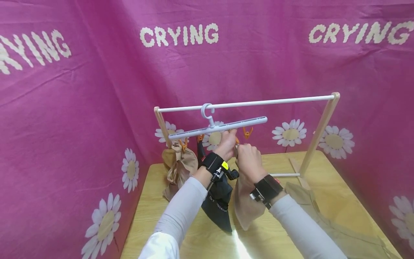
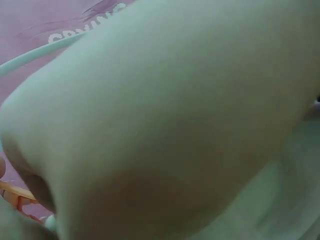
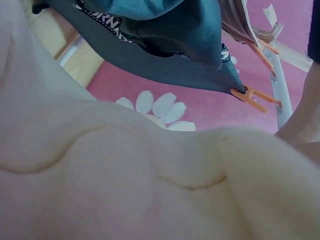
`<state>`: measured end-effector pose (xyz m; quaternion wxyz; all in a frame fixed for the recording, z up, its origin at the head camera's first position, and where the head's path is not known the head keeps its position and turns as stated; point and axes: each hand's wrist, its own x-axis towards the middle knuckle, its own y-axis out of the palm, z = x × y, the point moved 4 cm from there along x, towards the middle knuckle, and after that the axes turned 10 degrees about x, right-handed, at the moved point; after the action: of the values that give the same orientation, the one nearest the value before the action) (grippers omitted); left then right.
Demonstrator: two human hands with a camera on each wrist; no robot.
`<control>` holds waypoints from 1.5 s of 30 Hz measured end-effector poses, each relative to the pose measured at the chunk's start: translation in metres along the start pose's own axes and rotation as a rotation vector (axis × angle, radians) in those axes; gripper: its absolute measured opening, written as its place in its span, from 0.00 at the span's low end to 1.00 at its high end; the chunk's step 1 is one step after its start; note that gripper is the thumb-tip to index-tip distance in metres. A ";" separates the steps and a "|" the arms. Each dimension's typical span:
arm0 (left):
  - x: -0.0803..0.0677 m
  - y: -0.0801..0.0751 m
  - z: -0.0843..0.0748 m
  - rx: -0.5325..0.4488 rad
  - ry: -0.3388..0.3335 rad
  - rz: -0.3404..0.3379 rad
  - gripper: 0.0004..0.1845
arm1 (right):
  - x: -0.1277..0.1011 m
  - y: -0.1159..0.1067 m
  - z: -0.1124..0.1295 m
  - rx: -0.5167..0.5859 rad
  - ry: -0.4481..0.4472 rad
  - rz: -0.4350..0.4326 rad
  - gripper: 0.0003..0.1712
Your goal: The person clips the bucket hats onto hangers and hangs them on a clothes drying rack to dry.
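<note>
Hands were up at the hanger: my left hand squeezed an orange clip, so my right hand could pinch the tan cloth up into it.

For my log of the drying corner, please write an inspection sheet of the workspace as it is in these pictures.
Surface: wooden table, bare wood at the right.
Job's things: white clip hanger hooked on the rail; beige garment below both hands; black garment and another beige garment clipped on.
Clutter: beige cloth lying at the right.
Hands: left hand at the hanger's clips; right hand pinches the beige garment's top.
Cables: nothing seen.
Surroundings: pink daisy cloth.
</note>
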<state>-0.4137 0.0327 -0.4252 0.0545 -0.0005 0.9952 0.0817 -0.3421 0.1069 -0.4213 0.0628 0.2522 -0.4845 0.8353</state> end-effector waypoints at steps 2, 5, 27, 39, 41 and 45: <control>-0.003 0.001 0.001 0.030 0.022 -0.029 0.09 | -0.001 0.001 0.000 0.016 -0.003 -0.013 0.09; -0.006 0.002 0.003 0.085 0.059 -0.074 0.15 | -0.002 0.003 0.000 0.047 -0.012 -0.037 0.10; -0.008 -0.002 0.002 0.180 0.156 -0.097 0.14 | -0.004 0.008 -0.009 0.181 -0.132 -0.191 0.10; 0.001 -0.007 -0.002 0.244 0.200 -0.087 0.12 | 0.015 -0.006 -0.001 0.286 -0.069 -0.157 0.10; 0.001 -0.009 0.000 0.224 0.184 -0.081 0.13 | 0.015 -0.004 0.000 0.285 -0.061 -0.144 0.09; 0.004 -0.014 0.005 0.146 0.123 -0.025 0.10 | 0.015 -0.002 0.002 0.280 -0.064 -0.136 0.09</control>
<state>-0.4166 0.0196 -0.4331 -0.0055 -0.0137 0.9999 0.0083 -0.3536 0.1045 -0.4115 0.0681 0.3170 -0.3470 0.8800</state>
